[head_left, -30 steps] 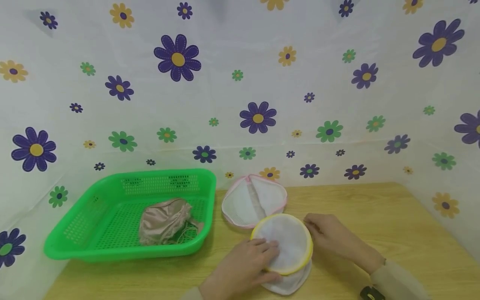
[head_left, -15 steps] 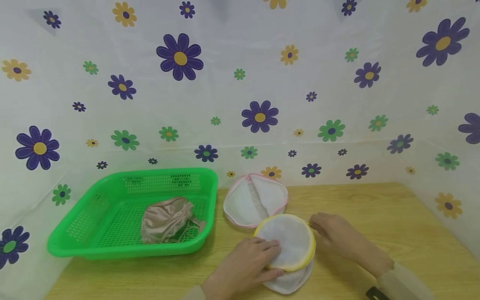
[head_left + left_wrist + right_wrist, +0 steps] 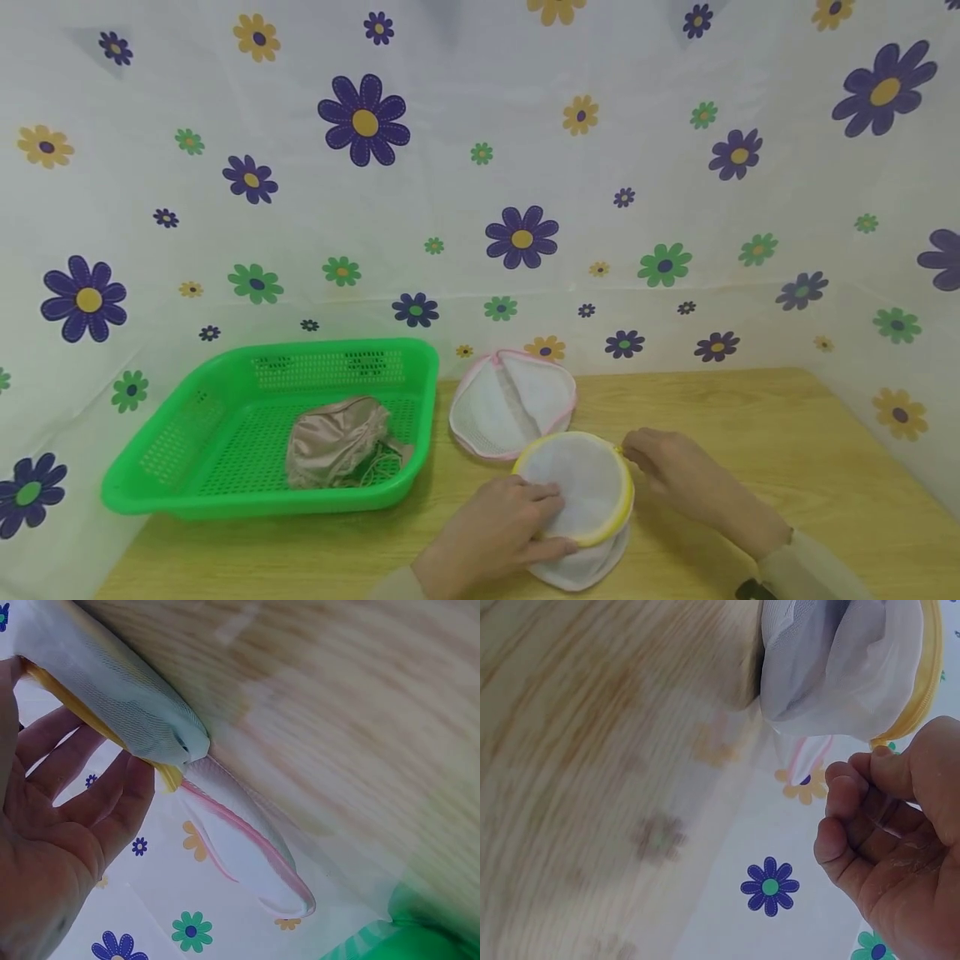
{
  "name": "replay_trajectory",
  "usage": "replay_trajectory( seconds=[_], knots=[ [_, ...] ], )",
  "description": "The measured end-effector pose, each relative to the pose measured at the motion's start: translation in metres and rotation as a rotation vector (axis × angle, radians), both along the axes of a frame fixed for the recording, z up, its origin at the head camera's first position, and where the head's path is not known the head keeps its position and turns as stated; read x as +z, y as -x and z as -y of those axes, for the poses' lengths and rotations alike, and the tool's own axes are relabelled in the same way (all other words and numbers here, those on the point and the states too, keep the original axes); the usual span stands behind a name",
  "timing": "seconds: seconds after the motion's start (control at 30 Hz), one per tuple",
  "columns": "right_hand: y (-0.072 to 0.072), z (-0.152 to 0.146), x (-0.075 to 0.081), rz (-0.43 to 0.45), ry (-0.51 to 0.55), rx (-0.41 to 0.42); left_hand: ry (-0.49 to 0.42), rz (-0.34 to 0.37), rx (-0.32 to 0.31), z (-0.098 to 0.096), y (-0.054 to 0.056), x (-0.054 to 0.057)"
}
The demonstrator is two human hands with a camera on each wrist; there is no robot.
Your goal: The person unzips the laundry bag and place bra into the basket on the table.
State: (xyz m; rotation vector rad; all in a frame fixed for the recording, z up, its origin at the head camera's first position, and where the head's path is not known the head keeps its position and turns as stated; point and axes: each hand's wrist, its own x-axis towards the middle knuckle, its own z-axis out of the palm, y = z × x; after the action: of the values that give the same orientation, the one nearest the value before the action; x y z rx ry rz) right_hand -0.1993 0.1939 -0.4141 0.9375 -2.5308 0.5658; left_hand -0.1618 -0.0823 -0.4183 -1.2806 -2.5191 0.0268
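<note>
A round white mesh laundry bag (image 3: 585, 483) with a yellow zipped rim stands on the table before me. My left hand (image 3: 498, 529) rests on it from the left, its fingers on the round top and the thumb along the front edge. The left wrist view shows those fingertips touching the yellow rim (image 3: 94, 720). On the far right side, thumb and forefinger of my right hand (image 3: 678, 475) pinch the small yellow zipper pull (image 3: 881, 744); the pull is largely covered by the fingers. Just behind lies a second white mesh laundry bag (image 3: 480, 408), pink-edged, its top gaping.
To the left stands a green plastic basket (image 3: 225, 504) with perforated sides. A crumpled beige satin garment (image 3: 333, 442) with lace trim lies in it. The wooden table (image 3: 765, 433) meets a white flower-printed sheet (image 3: 450, 192) at the back and sides.
The head view has shifted slightly. My right fingers have turned a little at the zipper pull, with the hand raised somewhat. My left hand stays on the yellow-rimmed laundry bag.
</note>
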Motion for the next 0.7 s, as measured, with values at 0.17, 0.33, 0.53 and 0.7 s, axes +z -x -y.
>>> replay_trajectory(
  seconds=[0.17,0.33,0.53,0.7],
  knots=[
    [-0.002,0.0,-0.001,0.01,-0.011,-0.018,0.01,0.016,0.016,-0.002,0.0,-0.001],
    [-0.003,-0.005,-0.001,-0.024,0.002,-0.013,-0.029,0.12,0.025,-0.005,0.003,0.0],
    [-0.004,-0.01,-0.003,-0.06,0.032,0.036,-0.043,0.142,0.022,-0.005,0.006,0.0],
    [-0.006,-0.011,-0.005,-0.089,0.043,0.046,-0.048,0.162,0.027,-0.005,0.006,-0.001]
  ],
)
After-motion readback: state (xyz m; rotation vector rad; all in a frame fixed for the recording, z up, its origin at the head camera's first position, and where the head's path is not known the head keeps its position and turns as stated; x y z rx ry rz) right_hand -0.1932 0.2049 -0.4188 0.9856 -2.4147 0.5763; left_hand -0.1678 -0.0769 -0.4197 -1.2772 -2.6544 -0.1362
